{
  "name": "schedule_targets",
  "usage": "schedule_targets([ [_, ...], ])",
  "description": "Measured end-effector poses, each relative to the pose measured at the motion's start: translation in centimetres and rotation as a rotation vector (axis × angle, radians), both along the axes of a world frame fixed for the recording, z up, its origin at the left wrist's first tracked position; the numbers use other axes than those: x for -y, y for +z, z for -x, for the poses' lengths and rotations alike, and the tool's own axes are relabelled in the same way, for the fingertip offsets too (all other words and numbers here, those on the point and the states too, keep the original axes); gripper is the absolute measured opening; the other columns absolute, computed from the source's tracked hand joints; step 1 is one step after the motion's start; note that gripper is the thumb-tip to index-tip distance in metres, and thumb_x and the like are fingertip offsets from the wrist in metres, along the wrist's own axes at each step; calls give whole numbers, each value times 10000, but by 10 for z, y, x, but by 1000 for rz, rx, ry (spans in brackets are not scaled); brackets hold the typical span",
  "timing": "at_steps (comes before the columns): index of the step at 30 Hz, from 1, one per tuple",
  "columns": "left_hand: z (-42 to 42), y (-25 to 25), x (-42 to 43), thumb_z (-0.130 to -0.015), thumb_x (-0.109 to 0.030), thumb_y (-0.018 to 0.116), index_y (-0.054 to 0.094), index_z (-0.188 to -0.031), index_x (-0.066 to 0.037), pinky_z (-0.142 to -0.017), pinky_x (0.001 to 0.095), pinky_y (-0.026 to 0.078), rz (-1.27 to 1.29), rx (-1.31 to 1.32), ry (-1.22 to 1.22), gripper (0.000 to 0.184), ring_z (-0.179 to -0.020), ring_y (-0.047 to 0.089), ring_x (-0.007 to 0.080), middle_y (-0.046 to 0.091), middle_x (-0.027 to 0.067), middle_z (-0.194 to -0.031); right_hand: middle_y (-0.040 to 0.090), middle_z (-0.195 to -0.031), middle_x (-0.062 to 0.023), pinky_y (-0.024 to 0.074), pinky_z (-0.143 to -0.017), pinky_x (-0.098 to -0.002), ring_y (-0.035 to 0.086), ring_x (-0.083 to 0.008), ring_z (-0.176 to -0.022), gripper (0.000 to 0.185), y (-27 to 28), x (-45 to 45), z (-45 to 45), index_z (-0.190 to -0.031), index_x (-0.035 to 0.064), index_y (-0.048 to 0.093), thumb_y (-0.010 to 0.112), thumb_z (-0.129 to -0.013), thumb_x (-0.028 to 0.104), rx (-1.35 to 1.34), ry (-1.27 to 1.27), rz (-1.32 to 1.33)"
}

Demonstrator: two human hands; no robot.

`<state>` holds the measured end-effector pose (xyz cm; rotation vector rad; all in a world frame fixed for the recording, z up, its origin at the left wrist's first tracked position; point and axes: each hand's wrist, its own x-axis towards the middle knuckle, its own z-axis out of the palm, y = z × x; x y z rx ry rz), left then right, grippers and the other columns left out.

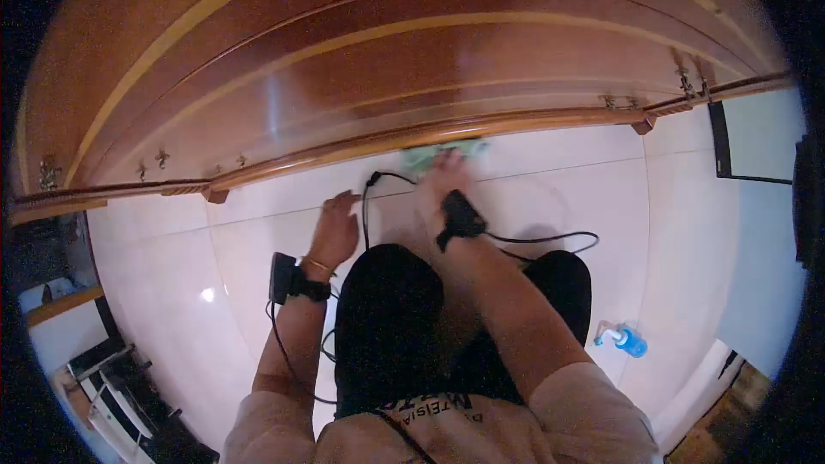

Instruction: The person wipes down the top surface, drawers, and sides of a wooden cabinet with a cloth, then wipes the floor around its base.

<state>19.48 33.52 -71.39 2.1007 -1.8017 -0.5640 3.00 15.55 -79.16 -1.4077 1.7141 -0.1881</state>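
Note:
My right hand (pixel 445 176), a little blurred, is on a pale green cloth (pixel 421 157) on the floor at the lower edge of a large wooden cabinet. Part of the cloth lies hidden under the fingers and in the cabinet's shadow. My left hand (pixel 338 228) holds nothing; its fingers are loosely bent and apart, low over the tiles. A black cable (pixel 367 206) runs between the two hands and on past my right wrist. Each wrist wears a black strapped device, the left one (pixel 285 277) with a wire.
The brown cabinet (pixel 361 69) with metal fittings spans the top, standing on short feet. Light floor tiles (pixel 163 266) surround my knees. A blue and white pump-like object (pixel 632 342) lies at the right. Dark-and-white items (pixel 120 404) stand lower left; a pale panel (pixel 765 206) is far right.

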Motion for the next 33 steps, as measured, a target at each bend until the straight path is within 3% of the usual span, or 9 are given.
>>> schedule_targets([
  [4,-31,-40,-51,-830,-47,669,514,-1382,8,-1054,536,433,-35,-15,313,576,-1241,521,440,576,244,-1313,614,-1275,-266,509,-923,-556,622,-421,-1130,482,10,-76,-79,-1354,4,542,490,-1009,338,62,498,149],
  [7,-29,-52,-56,-825,-72,698,529,-1360,-12,-987,540,459,-115,-56,438,564,-1122,551,447,586,230,-1195,635,-1300,-233,499,-962,-552,619,-428,-1162,522,31,-64,-75,-1358,51,570,546,-974,404,-234,943,349],
  [12,4,-61,-86,-896,-73,585,589,-1141,-7,-815,546,521,50,-223,526,254,-957,619,480,649,255,-1023,506,-1520,-210,467,-1015,-599,591,-457,-1216,574,14,-9,39,-1472,96,519,433,-1035,459,-334,932,474],
  [14,12,-58,-117,-882,-110,606,618,-1121,-11,-811,540,542,-117,-195,528,259,-942,647,472,673,251,-985,444,-1565,-210,486,-1021,-551,578,-445,-1253,579,28,18,78,-1460,48,518,392,-1062,448,-595,893,344],
  [19,18,7,-160,-867,-156,593,686,-976,-31,-819,520,576,-879,-72,377,191,-931,713,413,723,234,-933,638,-1280,-263,492,-1030,-522,578,-467,-1204,552,89,56,123,-1336,45,609,517,-1009,481,-607,650,30],
  [21,13,19,-170,-864,-183,589,713,-889,-33,-822,494,588,-1126,-72,262,196,-942,732,385,738,229,-912,655,-1179,-243,501,-995,-545,580,-449,-1167,522,84,59,137,-1242,35,648,544,-988,479,-608,688,184],
  [26,7,65,-70,-864,-175,576,708,-951,-12,-838,532,580,-554,24,478,227,-901,704,407,707,226,-922,662,-1203,-249,474,-1003,-530,592,-430,-1151,463,56,42,142,-1199,-20,641,569,-1003,393,-493,361,407],
  [30,45,-57,33,-865,-62,538,657,-976,40,-788,504,549,40,162,395,193,-845,651,413,664,207,-925,627,-1267,-279,451,-1027,-530,552,-459,-1212,466,43,36,133,-1240,-53,613,501,-1042,353,-366,482,425],
  [33,75,-114,94,-932,-156,547,626,-1181,35,-957,557,519,195,-73,700,324,-1147,597,442,608,287,-1235,564,-1361,-312,401,-1100,-521,491,-468,-1305,494,13,46,145,-1318,-59,581,448,-1069,346,-299,527,455],
])
